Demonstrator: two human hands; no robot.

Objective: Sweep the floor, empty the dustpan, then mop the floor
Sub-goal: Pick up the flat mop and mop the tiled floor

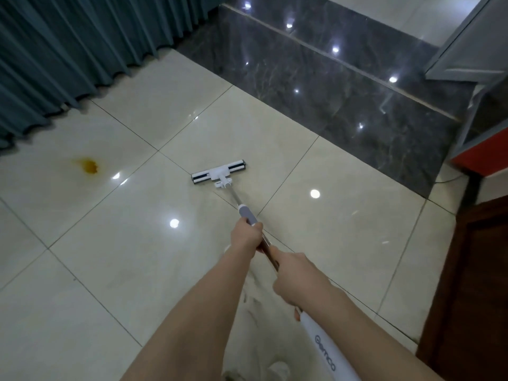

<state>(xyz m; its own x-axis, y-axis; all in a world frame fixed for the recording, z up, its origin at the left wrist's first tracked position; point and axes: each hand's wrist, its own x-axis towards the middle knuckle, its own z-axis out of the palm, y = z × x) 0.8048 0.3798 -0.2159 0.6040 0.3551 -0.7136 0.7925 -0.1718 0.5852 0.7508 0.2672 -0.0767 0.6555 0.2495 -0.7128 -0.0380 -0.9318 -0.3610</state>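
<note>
The mop's [234,195] upper handle ran out of frame at the bottom, and both hands hid parts of the pole. The left hand [248,237] gripped it lower, by the grey sleeve; the right hand [297,279] wrapped it higher. The mop head [218,173] lay flat on open cream floor tiles [110,243], well apart from the yellow stain [88,165], curtain [68,45] and dark marble strip [330,78].

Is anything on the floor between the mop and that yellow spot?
Nothing visible. Only bare shiny floor lies between the mop head and the yellow stain to its left, near the curtain. The left hand and right hand both hold the mop handle.
</note>
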